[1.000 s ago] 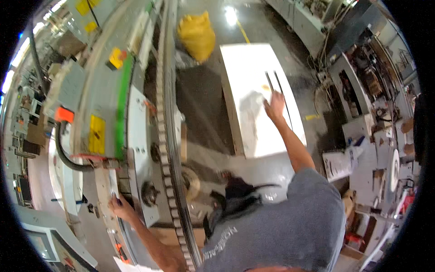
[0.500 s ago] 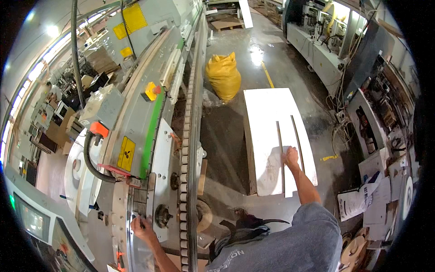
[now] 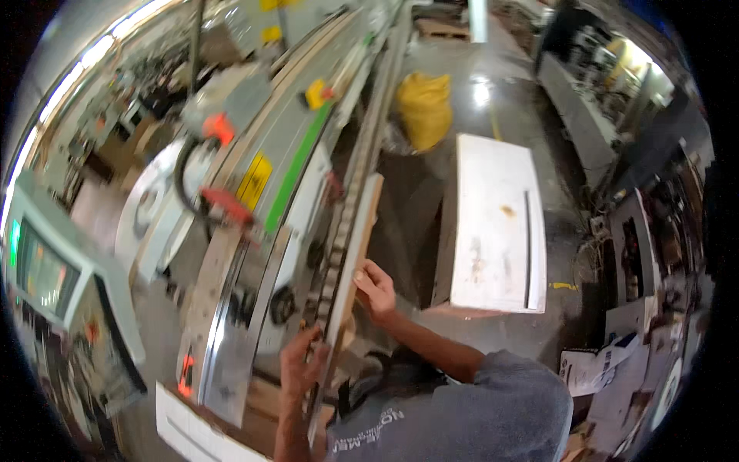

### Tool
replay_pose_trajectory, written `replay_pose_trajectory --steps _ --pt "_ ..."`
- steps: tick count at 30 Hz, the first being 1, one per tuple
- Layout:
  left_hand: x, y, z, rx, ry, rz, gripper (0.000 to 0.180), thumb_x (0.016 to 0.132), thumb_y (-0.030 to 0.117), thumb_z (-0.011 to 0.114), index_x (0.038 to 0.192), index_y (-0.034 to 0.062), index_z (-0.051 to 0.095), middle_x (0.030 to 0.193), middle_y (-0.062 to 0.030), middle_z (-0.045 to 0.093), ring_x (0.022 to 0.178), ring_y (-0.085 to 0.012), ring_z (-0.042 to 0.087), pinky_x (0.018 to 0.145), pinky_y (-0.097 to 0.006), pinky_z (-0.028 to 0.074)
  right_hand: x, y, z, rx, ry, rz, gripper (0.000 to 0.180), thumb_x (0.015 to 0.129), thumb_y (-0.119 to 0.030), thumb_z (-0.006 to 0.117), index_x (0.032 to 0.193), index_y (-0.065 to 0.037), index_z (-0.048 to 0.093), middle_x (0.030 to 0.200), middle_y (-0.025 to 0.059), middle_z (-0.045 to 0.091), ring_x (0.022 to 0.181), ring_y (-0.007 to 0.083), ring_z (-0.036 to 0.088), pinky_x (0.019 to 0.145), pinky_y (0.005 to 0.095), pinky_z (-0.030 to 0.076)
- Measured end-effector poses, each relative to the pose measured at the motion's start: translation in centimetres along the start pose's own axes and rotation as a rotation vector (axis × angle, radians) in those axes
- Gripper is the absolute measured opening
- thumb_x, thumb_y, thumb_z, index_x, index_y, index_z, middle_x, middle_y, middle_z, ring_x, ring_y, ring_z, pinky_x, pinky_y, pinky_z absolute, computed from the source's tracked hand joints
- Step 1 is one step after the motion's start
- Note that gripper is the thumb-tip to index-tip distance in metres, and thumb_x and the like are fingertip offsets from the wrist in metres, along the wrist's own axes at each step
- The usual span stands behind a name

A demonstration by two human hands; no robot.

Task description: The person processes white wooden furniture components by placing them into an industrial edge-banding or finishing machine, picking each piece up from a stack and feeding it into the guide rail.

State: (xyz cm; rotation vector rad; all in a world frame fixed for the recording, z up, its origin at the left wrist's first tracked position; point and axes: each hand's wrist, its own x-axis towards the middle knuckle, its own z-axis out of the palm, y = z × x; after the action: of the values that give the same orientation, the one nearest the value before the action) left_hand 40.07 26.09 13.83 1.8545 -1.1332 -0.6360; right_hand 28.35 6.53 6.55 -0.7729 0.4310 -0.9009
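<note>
A long, narrow pale board strip point(image 3: 356, 245) lies along the roller track point(image 3: 336, 250) of a machine, its long side facing me. My right hand point(image 3: 376, 291) grips the strip's outer edge, thumb at its top and fingers bent beneath. Lower down, my left hand point(image 3: 302, 360) is curled at the strip's near part, beside the rollers; motion blurs its fingers somewhat. To the right stands a stack topped by a white panel point(image 3: 493, 231), with brownish smudges and one dark narrow line along its right part.
The grey machine has a green strip point(image 3: 299, 165) and a red-and-yellow switch point(image 3: 316, 94). A control screen point(image 3: 46, 266) stands at left. A white board point(image 3: 196, 431) lies at the near left. Beyond the stack is a yellow sack point(image 3: 424, 112); cables and clutter line the right.
My right hand has left the stack and come over to the roller track with a narrow strip. My left hand has moved right from the machine's bed to that strip. The view has shifted.
</note>
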Motion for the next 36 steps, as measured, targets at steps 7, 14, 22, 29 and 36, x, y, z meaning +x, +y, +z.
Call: replay_pose_trajectory --steps 7,14,22,29,36 --pt "-10.5 0.0 -8.1 0.057 0.24 -0.121 0.051 0.076 0.0 0.075 0.125 -0.0007 0.06 0.108 -0.0154 0.062 0.094 -0.0225 0.061 0.08 -0.031 0.049 -5.3 6.0 12.1 0.101 -0.336 0.194 0.025 0.1 -0.012 0.049 0.122 0.0 0.052 0.111 0.0058 0.059 0.094 0.0147 0.061 0.087 0.0314 0.049" --pt "-18.0 -7.5 -14.9 0.527 0.465 -0.094 0.048 0.068 0.002 0.082 0.113 0.007 0.068 0.106 -0.0202 0.066 0.095 -0.0355 0.064 0.082 -0.038 0.053 -6.3 13.6 17.1 -0.316 -0.598 0.57 0.054 0.098 -0.015 0.057 0.141 0.007 0.034 0.103 0.0088 0.062 0.089 0.0146 0.062 0.075 0.0286 0.055" --pt "-14.2 -14.6 -18.7 0.714 0.528 0.203 0.042 0.06 0.002 0.083 0.1 0.0085 0.069 0.107 -0.0131 0.064 0.098 -0.033 0.059 0.082 -0.043 0.049 -5.6 17.5 21.3 -0.373 -0.546 0.507 0.069 0.096 -0.022 0.054 0.144 0.015 0.021 0.083 0.0103 0.065 0.07 0.0146 0.064 0.067 0.0294 0.055" --pt "-17.6 -17.2 -19.2 0.815 0.835 -0.128 0.036 0.065 0.003 0.082 0.099 0.0044 0.07 0.103 -0.0136 0.062 0.096 -0.0331 0.057 0.079 -0.041 0.049 -3.9 20.3 22.0 -0.329 -0.585 0.388 0.062 0.098 -0.023 0.055 0.138 0.015 0.026 0.096 0.0098 0.059 0.085 0.0159 0.062 0.075 0.0301 0.057" --pt "-19.2 -19.8 -20.0 0.549 0.88 -0.191 0.032 0.074 0.002 0.077 0.105 0.0029 0.071 0.09 -0.0141 0.062 0.082 -0.0285 0.06 0.073 -0.037 0.049 -3.0 20.9 22.4 -0.414 -0.612 0.395 0.042 0.098 -0.03 0.055 0.107 0.009 0.044 0.086 0.0069 0.059 0.077 0.0125 0.06 0.073 0.0293 0.056"
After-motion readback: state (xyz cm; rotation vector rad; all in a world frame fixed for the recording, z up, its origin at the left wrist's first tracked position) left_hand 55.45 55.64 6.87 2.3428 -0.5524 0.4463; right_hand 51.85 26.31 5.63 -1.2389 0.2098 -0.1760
